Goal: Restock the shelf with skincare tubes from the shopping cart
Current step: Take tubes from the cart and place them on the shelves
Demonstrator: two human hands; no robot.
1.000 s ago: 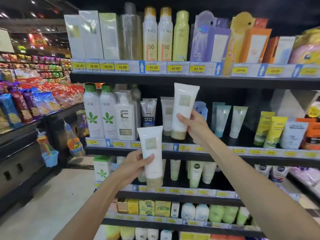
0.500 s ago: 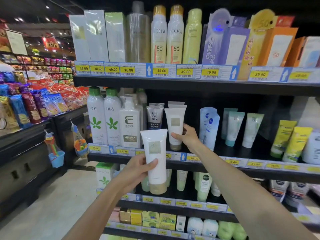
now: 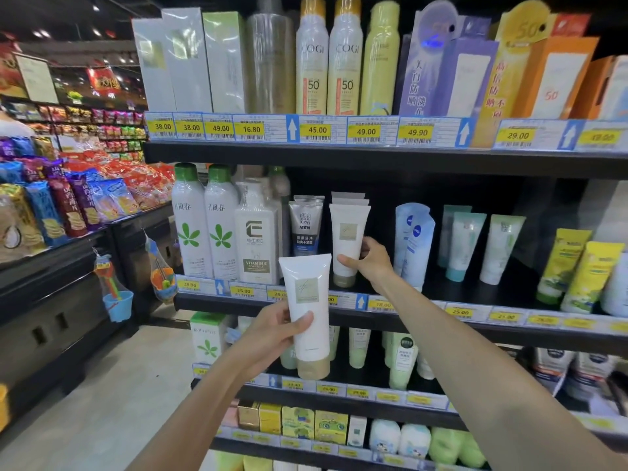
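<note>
Standing cap-down on the middle shelf (image 3: 424,326), just right of the grey MEN tube (image 3: 304,227), a white tube (image 3: 348,243) is pinched low by the right hand (image 3: 372,263). Below and in front of the MEN tube, the left hand (image 3: 272,334) curls its fingers around a second white tube (image 3: 309,311), held upright off the shelf.

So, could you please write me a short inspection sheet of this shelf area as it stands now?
Surface: middle shelf, black, price labels along its front edge.
Job's things: one white gold-capped tube stands cap-down on the middle shelf beside the grey men's tube; a second white tube is held in front of the shelf.
Clutter: green-capped bottles, blue Nivea pouches, yellow tubes.
Grippers: right hand grips the shelved tube; left hand holds the second tube.
Cables: nothing seen.
Surroundings: snack display to the left; shopping cart not in view.
</note>
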